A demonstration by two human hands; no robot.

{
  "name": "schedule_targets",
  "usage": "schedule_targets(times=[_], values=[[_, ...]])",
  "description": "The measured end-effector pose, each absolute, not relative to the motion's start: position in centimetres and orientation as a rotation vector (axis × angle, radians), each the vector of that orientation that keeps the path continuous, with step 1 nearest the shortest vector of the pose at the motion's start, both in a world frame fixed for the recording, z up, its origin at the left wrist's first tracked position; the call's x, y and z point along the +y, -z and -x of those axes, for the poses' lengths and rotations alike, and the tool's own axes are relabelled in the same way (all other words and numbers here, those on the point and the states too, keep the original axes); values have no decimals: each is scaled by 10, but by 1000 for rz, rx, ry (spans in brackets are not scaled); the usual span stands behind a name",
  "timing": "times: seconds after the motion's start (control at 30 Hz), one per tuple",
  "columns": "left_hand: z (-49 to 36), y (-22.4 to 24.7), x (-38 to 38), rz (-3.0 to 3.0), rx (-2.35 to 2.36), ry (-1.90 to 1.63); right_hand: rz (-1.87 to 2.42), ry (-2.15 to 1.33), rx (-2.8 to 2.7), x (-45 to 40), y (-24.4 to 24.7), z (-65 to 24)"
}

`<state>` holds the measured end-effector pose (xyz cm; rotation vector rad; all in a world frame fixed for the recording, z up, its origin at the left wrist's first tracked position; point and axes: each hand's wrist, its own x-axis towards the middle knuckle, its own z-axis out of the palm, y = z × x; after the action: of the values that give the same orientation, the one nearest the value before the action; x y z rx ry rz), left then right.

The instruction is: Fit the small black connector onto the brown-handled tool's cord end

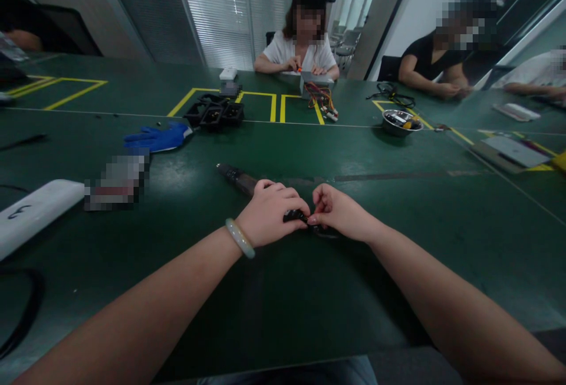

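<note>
My left hand (pixel 275 213), with a pale bangle at its wrist, closes around a small black piece (pixel 292 215) low over the green table. My right hand (pixel 338 213) meets it from the right, thumb and finger pinched at the piece's right end. A thin dark strand (pixel 326 233), perhaps a wire, trails below the right fingers. What exactly the black piece is, I cannot make out. Just beyond my left hand lies a dark tool with a tapered tip (pixel 236 177), resembling an electric screwdriver; its near end is hidden behind that hand.
A blue glove (pixel 157 137) and black square frames (pixel 214 112) lie at the far left. A white box (pixel 39 211) is at left. Across the table, a person works by a metal box with coloured wires (pixel 316 85). A steel bowl of parts (pixel 400 122) stands right.
</note>
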<state>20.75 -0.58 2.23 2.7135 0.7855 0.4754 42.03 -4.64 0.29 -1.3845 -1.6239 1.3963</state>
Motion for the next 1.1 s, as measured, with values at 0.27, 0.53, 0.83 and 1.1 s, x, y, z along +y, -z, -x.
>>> schedule_targets(times=[0.27,0.53,0.83,1.1], values=[[-208,-22,-4,-2691,797,-465,1412,-1479,-1666,-47,-4,-419],[-210,-22,-6,-2669,829,-478,1571,-1386,-1828,-66,-33,-418],[-209,-22,-7,-2662,844,-477,1851,-684,-2185,-94,-43,-391],[-209,-22,-3,-2658,829,-460,1739,-355,-2443,-84,-36,-392]])
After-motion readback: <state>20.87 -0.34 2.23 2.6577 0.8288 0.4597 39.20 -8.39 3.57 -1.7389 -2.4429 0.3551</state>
